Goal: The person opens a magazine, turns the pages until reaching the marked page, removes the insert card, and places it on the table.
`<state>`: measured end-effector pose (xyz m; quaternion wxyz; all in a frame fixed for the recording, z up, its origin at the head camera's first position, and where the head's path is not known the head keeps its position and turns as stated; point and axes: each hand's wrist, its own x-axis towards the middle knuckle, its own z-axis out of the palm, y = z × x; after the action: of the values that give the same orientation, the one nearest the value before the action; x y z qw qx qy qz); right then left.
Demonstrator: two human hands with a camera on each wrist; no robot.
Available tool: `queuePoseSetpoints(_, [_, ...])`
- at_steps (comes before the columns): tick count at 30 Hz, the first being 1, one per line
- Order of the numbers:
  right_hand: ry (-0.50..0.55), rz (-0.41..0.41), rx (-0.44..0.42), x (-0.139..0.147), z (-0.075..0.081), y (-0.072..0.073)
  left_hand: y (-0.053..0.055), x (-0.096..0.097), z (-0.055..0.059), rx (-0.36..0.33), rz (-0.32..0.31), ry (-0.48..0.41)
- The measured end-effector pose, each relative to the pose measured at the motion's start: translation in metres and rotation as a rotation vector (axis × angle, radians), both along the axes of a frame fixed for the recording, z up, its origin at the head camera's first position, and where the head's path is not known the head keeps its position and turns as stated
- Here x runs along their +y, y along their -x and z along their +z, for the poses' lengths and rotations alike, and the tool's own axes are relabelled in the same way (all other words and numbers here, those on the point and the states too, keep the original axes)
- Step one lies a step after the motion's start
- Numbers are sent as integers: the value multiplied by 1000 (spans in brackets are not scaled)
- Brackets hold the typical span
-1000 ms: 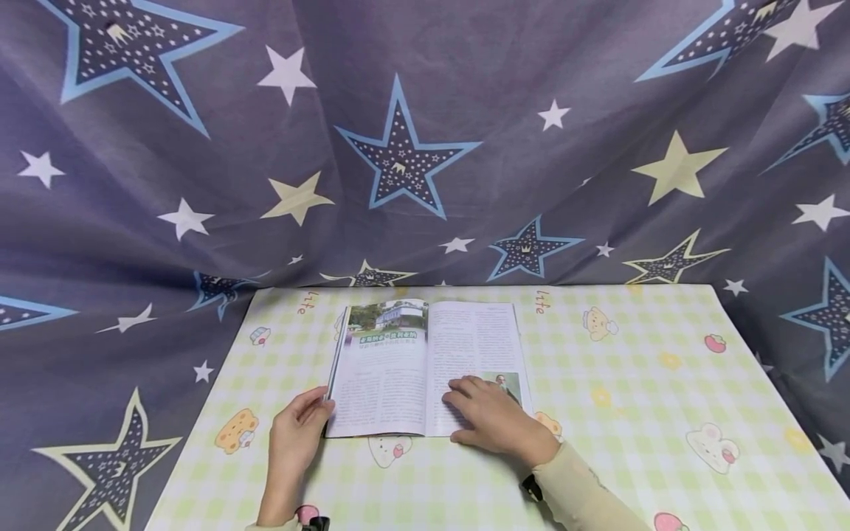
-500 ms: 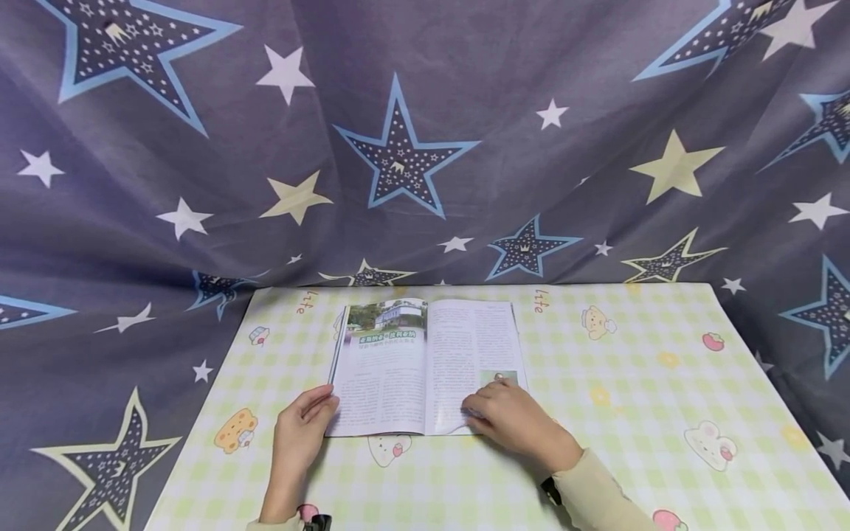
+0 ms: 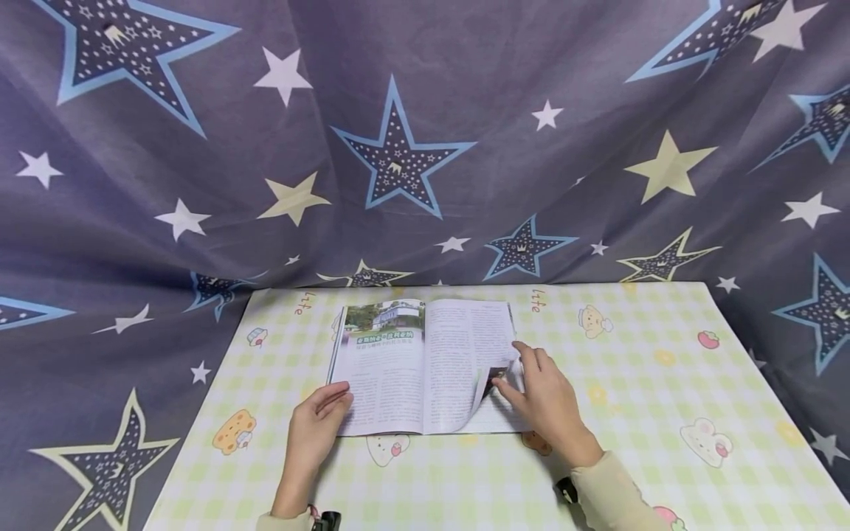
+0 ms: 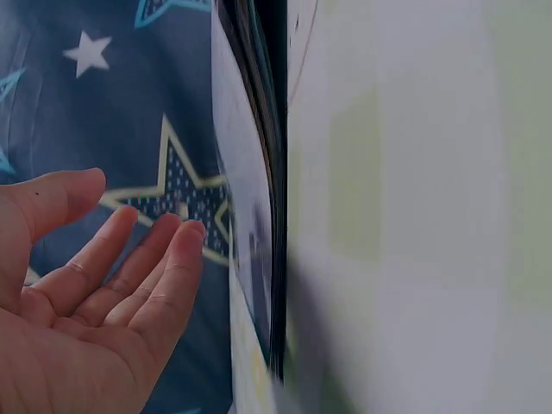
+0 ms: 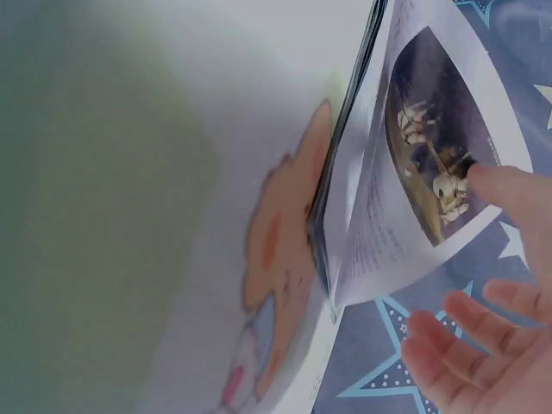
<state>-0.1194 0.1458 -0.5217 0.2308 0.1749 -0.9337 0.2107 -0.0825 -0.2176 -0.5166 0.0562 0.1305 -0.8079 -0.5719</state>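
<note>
An open magazine (image 3: 392,369) lies on the table, a building photo at the top of its left page. The lower outer corner of its right-hand page (image 3: 479,394) is lifted and curls toward the spine. My right hand (image 3: 547,398) is at that corner, fingers spread. In the right wrist view the thumb (image 5: 504,190) touches the page's printed underside (image 5: 440,147), and the other fingers stay apart from it below. My left hand (image 3: 317,420) overlaps the left page's lower outer edge in the head view. Loosely bent, its fingers (image 4: 177,285) hold nothing beside the magazine's edge (image 4: 276,216).
A green-and-white checked cloth with cartoon prints covers the table (image 3: 637,413). Behind it and at both sides hangs a dark curtain (image 3: 425,243) with stars. Light sleeves (image 3: 614,494) and dark wrist straps (image 3: 567,490) show at the bottom.
My right hand has moved off the right page toward its outer edge and turned, and the page's lower corner has curled up. My left hand has shifted slightly right.
</note>
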Motion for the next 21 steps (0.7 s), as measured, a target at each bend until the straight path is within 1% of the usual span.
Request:
queuePoseSetpoints(2, [38, -3, -17, -3, -1, 0, 2, 7, 0, 2, -29, -20])
queuePoseSetpoints(4, [69, 24, -42, -8, -2, 0, 4, 15, 0, 10, -59, -46])
queuePoseSetpoints(8, [114, 124, -112, -19, -2, 0, 8, 31, 3, 28, -105, -85])
queuePoseSetpoints(10, [123, 166, -146, -26, -1, -1, 10, 39, 5, 40, -138, -104])
queuePoseSetpoints(11, [128, 187, -157, -29, 0, -2, 9, 44, 11, 35, -155, -114])
queuePoseSetpoints(12, [134, 202, -167, -32, 0, -3, 10, 48, 11, 40, -172, -126])
queuePoseSetpoints(16, [158, 247, -173, -43, 2, -5, 12, 65, 9, 47, -246, -180])
queuePoseSetpoints(17, [165, 260, -170, -46, 2, -6, 12, 69, 9, 46, -264, -184])
queuePoseSetpoints(18, [169, 271, -170, -48, 2, -6, 13, 71, 4, 53, -285, -190])
queuePoseSetpoints(21, [172, 311, -179, -53, 3, -7, 13, 81, 6, 54, -342, -188])
